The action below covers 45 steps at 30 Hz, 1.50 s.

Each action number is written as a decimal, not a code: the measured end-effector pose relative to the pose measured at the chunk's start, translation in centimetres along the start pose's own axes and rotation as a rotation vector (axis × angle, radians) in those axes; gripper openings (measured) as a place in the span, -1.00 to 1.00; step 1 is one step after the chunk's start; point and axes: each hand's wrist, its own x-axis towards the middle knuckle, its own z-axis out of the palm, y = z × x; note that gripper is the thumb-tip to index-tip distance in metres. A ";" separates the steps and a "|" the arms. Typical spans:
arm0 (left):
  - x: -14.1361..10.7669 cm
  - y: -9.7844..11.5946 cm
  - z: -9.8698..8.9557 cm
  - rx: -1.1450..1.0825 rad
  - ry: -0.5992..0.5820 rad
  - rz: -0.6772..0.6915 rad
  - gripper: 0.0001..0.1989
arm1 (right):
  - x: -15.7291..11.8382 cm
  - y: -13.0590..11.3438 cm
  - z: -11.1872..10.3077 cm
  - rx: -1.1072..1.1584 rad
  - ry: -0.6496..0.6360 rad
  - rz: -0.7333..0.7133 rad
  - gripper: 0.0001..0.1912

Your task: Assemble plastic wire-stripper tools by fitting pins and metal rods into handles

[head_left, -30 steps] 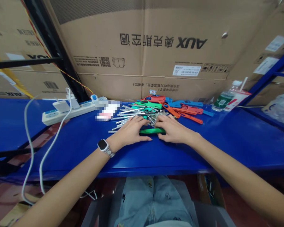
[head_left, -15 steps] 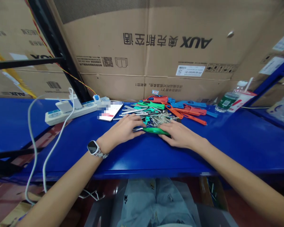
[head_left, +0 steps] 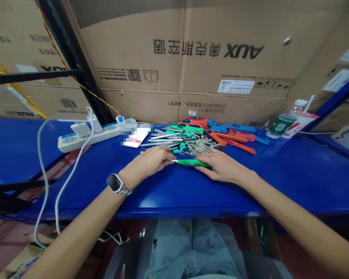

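Observation:
A green long-necked lighter body (head_left: 189,162) lies level just above the blue table, with my right hand (head_left: 218,164) closed around its right end. At its left end a short bit of a silver metal tube (head_left: 174,161) shows. My left hand (head_left: 155,161) pinches that tube between thumb and fingers, which hide most of it. Directly behind my hands is a pile of metal tubes (head_left: 165,135) and small clear parts with thin wires (head_left: 198,147). Teal plastic pieces (head_left: 182,147) lie among them. Another green lighter shell (head_left: 189,128) rests at the back of the pile.
Red lighter shells (head_left: 240,135) and blue shells (head_left: 241,127) lie behind and right. A plastic bottle (head_left: 279,126) and a white-red cup (head_left: 301,120) stand at the far right. Left are a phone (head_left: 136,139) and a power strip (head_left: 69,143) with cables. A cardboard box (head_left: 203,73) closes off the back.
My left fingers have drawn back slightly left from the green body and closed around the tube, so more of the body's left end shows. My right hand keeps its hold.

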 end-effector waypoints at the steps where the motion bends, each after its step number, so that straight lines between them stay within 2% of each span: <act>1: 0.0 0.1 0.0 -0.001 0.003 0.007 -0.71 | 0.0 0.0 0.0 -0.001 0.005 -0.001 -0.72; 7: 0.4 0.2 -0.3 0.020 0.068 0.092 -0.70 | -0.1 -0.7 0.0 -0.005 0.017 0.060 -0.71; 12: 1.1 0.2 -0.8 0.030 0.097 0.107 -0.74 | 0.6 -1.7 -0.3 -0.054 0.050 0.136 -0.56; 16: 1.6 0.4 -1.2 0.066 0.096 0.120 -0.76 | 1.7 -2.5 -0.4 0.062 0.079 0.173 -0.71; 20: 1.9 0.7 -1.3 0.114 0.120 0.158 -0.77 | 2.6 -3.0 -0.1 0.161 0.116 0.212 -0.73; 27: 2.7 1.5 -1.4 0.241 0.154 0.129 -0.87 | 3.2 -2.7 0.0 0.282 0.211 0.161 -0.78; 29: 2.7 1.9 -1.5 0.250 0.237 0.111 -0.84 | 3.3 -2.8 -0.1 0.338 0.264 0.175 -0.79; 30: 2.6 2.1 -1.6 0.253 0.318 0.097 -0.77 | 3.3 -2.9 -0.1 0.396 0.284 0.192 -0.78; 33: 2.1 2.7 -1.6 0.223 0.654 0.039 -0.50 | 3.8 -3.3 -0.1 0.673 0.321 0.274 -0.70; 35: 2.0 2.9 -1.3 0.095 0.846 -0.022 -0.45 | 4.5 -3.4 0.1 0.891 0.371 0.312 -0.65; 37: 2.3 3.0 -0.5 -0.179 0.916 -0.124 -0.52 | 5.5 -3.4 0.5 1.075 0.445 0.329 -0.63; 38: 2.7 3.1 0.0 -0.375 0.881 -0.217 -0.59 | 6.2 -3.3 0.8 1.139 0.492 0.339 -0.62; 39: 3.2 3.2 0.5 -0.594 0.770 -0.312 -0.62 | 6.9 -3.3 1.0 1.177 0.550 0.349 -0.61; 41: 4.3 3.5 1.6 -1.003 0.521 -0.424 -0.55 | 8.1 -3.2 1.6 1.214 0.707 0.374 -0.61; 42: 4.9 3.7 2.1 -1.141 0.462 -0.450 -0.52 | 8.5 -3.2 1.8 1.233 0.769 0.393 -0.60; 45: 6.3 4.4 2.9 -1.308 0.451 -0.397 -0.50 | 8.9 -3.3 2.3 1.287 0.858 0.462 -0.57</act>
